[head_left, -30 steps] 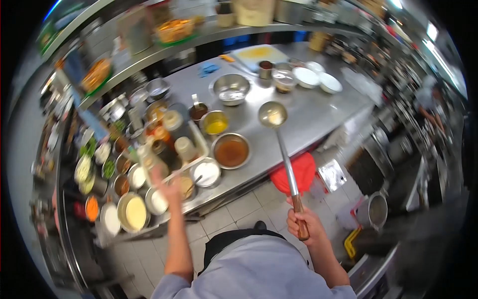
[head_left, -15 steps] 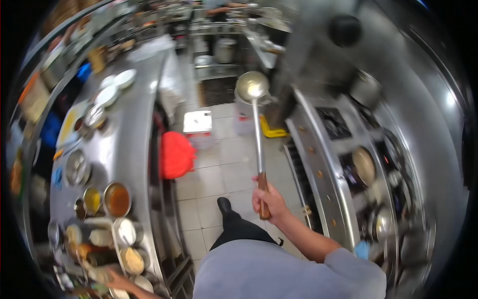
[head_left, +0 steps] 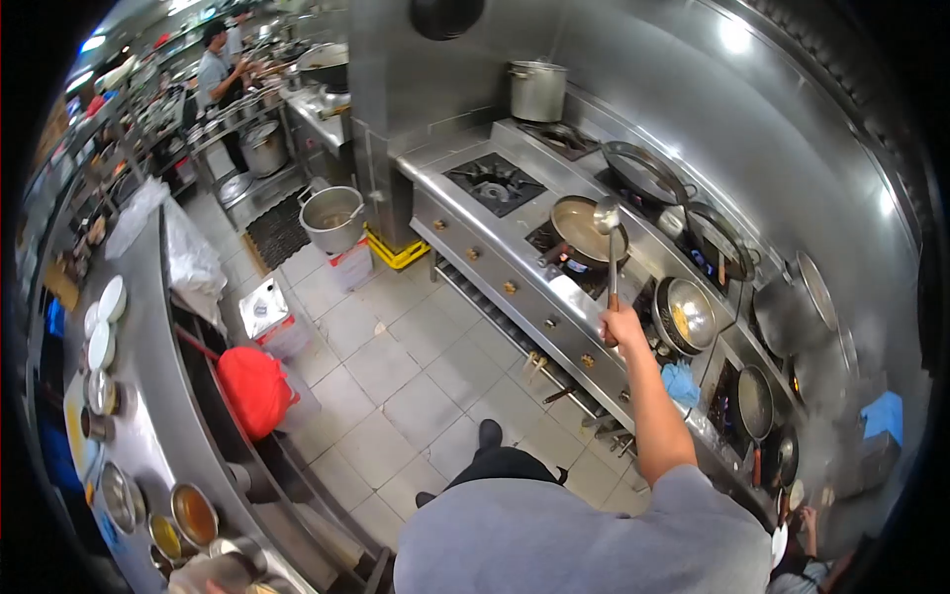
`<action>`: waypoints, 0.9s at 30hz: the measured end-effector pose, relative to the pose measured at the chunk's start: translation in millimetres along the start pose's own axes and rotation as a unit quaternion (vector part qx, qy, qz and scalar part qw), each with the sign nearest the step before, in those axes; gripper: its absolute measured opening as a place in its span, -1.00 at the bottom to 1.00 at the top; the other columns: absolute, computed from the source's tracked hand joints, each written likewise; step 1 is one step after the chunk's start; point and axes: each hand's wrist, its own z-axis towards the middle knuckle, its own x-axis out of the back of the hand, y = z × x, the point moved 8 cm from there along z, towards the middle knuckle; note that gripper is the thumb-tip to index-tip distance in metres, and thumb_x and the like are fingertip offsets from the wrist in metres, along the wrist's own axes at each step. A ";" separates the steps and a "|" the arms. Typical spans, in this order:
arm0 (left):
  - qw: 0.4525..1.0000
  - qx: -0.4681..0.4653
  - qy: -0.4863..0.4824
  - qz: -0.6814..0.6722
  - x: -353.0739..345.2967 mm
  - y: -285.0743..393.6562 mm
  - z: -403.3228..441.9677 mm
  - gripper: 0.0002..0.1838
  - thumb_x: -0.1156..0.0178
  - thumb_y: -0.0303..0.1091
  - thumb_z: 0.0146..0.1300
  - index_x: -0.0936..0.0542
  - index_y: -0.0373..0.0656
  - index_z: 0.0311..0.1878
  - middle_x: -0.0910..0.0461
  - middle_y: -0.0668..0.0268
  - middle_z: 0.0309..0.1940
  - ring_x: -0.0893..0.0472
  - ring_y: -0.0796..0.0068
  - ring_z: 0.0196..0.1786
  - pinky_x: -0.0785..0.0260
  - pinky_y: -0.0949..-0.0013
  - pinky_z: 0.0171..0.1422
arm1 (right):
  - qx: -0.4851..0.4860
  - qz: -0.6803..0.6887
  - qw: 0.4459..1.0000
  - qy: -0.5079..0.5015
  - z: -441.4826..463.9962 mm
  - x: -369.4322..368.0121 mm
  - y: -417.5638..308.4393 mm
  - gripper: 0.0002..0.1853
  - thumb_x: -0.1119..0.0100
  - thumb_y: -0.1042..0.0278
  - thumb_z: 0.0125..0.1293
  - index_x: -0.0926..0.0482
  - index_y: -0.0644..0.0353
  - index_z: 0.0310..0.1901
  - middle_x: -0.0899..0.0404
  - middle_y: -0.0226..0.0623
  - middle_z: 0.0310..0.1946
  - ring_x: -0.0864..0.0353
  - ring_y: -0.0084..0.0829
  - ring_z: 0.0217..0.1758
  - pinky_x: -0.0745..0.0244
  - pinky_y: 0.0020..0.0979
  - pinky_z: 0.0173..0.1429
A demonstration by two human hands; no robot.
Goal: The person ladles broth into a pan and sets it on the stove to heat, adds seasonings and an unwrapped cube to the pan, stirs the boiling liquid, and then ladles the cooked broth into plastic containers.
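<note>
the right hand [head_left: 621,325] is closed around the handle of a ladle [head_left: 613,262], its bowl over the right rim of a pan [head_left: 576,228] on the stove [head_left: 492,267]; contact cannot be told. the left hand's state cannot be made out. good practice is a level bowl and a forearm clear of the burners. half a second earlier, the ladle extended over the floor [head_left: 416,366], away from the stove.

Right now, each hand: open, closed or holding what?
Left hand: cannot be told, not clearly visible.
Right hand: closed, holding the ladle.
</note>
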 end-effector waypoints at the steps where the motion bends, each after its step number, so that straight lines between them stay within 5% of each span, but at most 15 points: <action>1: 0.972 0.014 -0.072 -0.223 -28.9 32.4 -10.0 -0.23 -0.29 -0.13 0.25 -0.21 -0.28 0.41 -0.48 0.00 0.18 -0.52 0.12 0.18 -0.40 0.12 0.26 | 0.001 -0.033 0.999 0.007 18.4 18.4 12.9 -0.91 -0.11 0.51 0.09 -0.38 0.21 -0.40 -0.42 -0.32 -0.63 -0.44 -0.43 -0.68 -0.39 -0.34 -0.59; 3: 0.757 0.039 -0.215 -0.616 -81.8 106.2 -44.8 -0.17 -0.33 -0.34 0.22 -0.11 -0.24 0.46 -0.51 -0.03 0.14 -0.54 0.13 0.14 -0.42 0.09 0.26 | 0.032 -0.158 0.985 0.063 57.9 47.0 49.0 -0.85 -0.13 0.45 0.06 -0.47 0.30 -0.33 -0.52 -0.11 -0.57 -0.55 -0.24 -0.62 -0.48 -0.23 -0.47; 5: 0.713 -0.031 -0.294 -0.636 -106.0 173.6 -81.6 -0.14 -0.32 -0.36 0.18 -0.08 -0.24 0.48 -0.46 -0.04 0.19 -0.54 0.11 0.15 -0.38 0.08 0.29 | -0.013 -0.254 0.964 0.080 58.8 59.4 44.3 -0.66 -0.17 0.37 0.00 -0.55 0.44 -0.20 -0.61 0.25 -0.37 -0.71 -0.02 -0.36 -0.57 -0.14 -0.23; 6: 0.688 -0.061 -0.307 -0.655 -90.0 225.1 -102.1 -0.04 -0.42 -0.18 0.11 -0.09 -0.31 0.45 -0.46 -0.07 0.16 -0.54 0.07 0.14 -0.41 0.09 0.24 | 0.039 -0.316 0.943 0.093 78.7 62.5 56.0 -0.75 -0.15 0.37 0.04 -0.55 0.39 -0.30 -0.63 0.07 -0.46 -0.70 -0.10 -0.39 -0.55 -0.16 -0.32; 9: 0.702 -0.141 -0.343 -0.608 -90.0 317.5 -160.9 -0.08 -0.42 -0.31 -0.01 -0.18 -0.27 0.42 -0.31 0.11 0.30 -0.34 0.22 0.34 -0.15 0.13 0.44 | -0.063 -0.113 0.991 -0.033 55.8 53.1 42.6 -0.82 -0.17 0.35 0.12 -0.54 0.31 -0.32 -0.59 -0.19 -0.50 -0.64 -0.24 -0.45 -0.52 -0.25 -0.41; 11: 0.623 -0.147 -0.428 -0.638 -87.6 389.5 -204.8 -0.11 -0.40 -0.35 -0.04 -0.21 -0.27 0.39 -0.33 0.14 0.27 -0.36 0.23 0.31 -0.15 0.18 0.43 | -0.116 0.132 0.979 -0.106 39.1 45.9 31.9 -0.82 -0.18 0.33 0.21 -0.51 0.26 -0.25 -0.49 -0.42 -0.51 -0.50 -0.47 -0.55 -0.39 -0.45 -0.54; 12: 0.610 -0.169 -0.449 -0.631 -78.3 424.8 -224.6 -0.15 -0.39 -0.38 -0.05 -0.26 -0.26 0.35 -0.37 0.16 0.21 -0.39 0.25 0.26 -0.18 0.19 0.40 | -0.118 0.139 0.978 -0.105 42.9 56.3 33.7 -0.82 -0.18 0.33 0.21 -0.51 0.26 -0.25 -0.49 -0.42 -0.51 -0.50 -0.47 -0.55 -0.39 -0.45 -0.54; 14: 0.584 -0.226 -0.492 -0.605 -76.6 487.9 -266.3 -0.20 -0.41 -0.42 -0.10 -0.32 -0.26 0.28 -0.43 0.18 0.10 -0.44 0.29 0.16 -0.26 0.22 0.31 | -0.215 0.512 0.794 -0.247 39.2 45.8 28.3 -0.71 -0.20 0.30 0.24 -0.47 0.28 -0.08 -0.47 -0.47 -0.47 -0.43 -0.59 -0.57 -0.30 -0.58 -0.57; 16: 0.571 -0.294 -0.522 -0.561 -62.6 548.7 -306.1 -0.19 -0.48 -0.34 -0.12 -0.34 -0.28 0.24 -0.50 0.12 0.02 -0.52 0.24 0.07 -0.34 0.22 0.24 | -0.173 0.586 0.741 -0.278 37.0 51.0 22.0 -0.64 -0.18 0.32 0.26 -0.44 0.27 0.05 -0.46 -0.49 -0.48 -0.40 -0.64 -0.57 -0.23 -0.62 -0.59; 18: 0.557 -0.361 -0.535 -0.523 -51.0 602.6 -341.9 -0.20 -0.51 -0.26 -0.11 -0.35 -0.29 0.21 -0.57 0.04 -0.04 -0.59 0.18 0.02 -0.40 0.20 0.17 | -0.241 0.524 0.780 -0.244 33.7 49.1 43.2 -0.61 -0.18 0.36 0.25 -0.41 0.32 0.08 -0.47 -0.46 -0.48 -0.43 -0.61 -0.57 -0.28 -0.60 -0.59; 20: 0.524 -0.399 -0.574 -0.486 -30.0 651.9 -375.1 -0.18 -0.52 -0.14 -0.10 -0.36 -0.31 0.20 -0.61 -0.04 -0.06 -0.62 0.09 0.02 -0.43 0.17 0.13 | -0.115 0.296 0.923 -0.218 34.6 55.3 49.1 -0.65 -0.17 0.42 0.25 -0.41 0.31 0.05 -0.49 -0.40 -0.49 -0.48 -0.56 -0.56 -0.38 -0.53 -0.54; 21: 0.498 -0.413 -0.600 -0.470 -26.2 673.7 -393.0 -0.16 -0.52 -0.07 -0.08 -0.37 -0.32 0.20 -0.61 -0.09 -0.05 -0.63 0.04 0.03 -0.44 0.15 0.13 | -0.098 0.216 0.946 -0.219 34.5 54.3 67.2 -0.58 -0.18 0.43 0.23 -0.39 0.29 0.11 -0.49 -0.39 -0.48 -0.48 -0.54 -0.57 -0.40 -0.49 -0.51; 24: 0.496 -0.521 -0.559 -0.413 -18.8 734.6 -441.1 -0.11 -0.47 0.13 -0.08 -0.39 -0.32 0.19 -0.60 -0.13 -0.04 -0.61 -0.06 0.05 -0.43 0.11 0.15 | -0.077 0.049 0.979 -0.183 27.5 70.4 74.7 -0.46 -0.19 0.48 0.19 -0.33 0.27 0.23 -0.46 -0.36 -0.47 -0.47 -0.52 -0.58 -0.44 -0.44 -0.48; 26: 0.496 -0.556 -0.567 -0.351 -12.3 771.2 -471.8 -0.10 -0.44 0.18 -0.07 -0.41 -0.33 0.18 -0.60 -0.15 -0.03 -0.60 -0.08 0.06 -0.43 0.10 0.15 | 0.012 -0.078 0.993 -0.090 24.2 91.3 71.1 -0.62 -0.16 0.45 0.14 -0.40 0.25 0.02 -0.50 -0.30 -0.46 -0.54 -0.47 -0.51 -0.46 -0.40 -0.43; 27: 0.493 -0.588 -0.572 -0.289 -11.9 786.3 -490.1 -0.09 -0.41 0.24 -0.06 -0.43 -0.33 0.18 -0.59 -0.17 -0.01 -0.59 -0.10 0.08 -0.42 0.08 0.16 | 0.044 -0.099 0.992 -0.063 19.2 95.1 73.9 -0.59 -0.16 0.45 0.19 -0.40 0.21 0.10 -0.49 -0.33 -0.44 -0.53 -0.49 -0.50 -0.45 -0.43 -0.44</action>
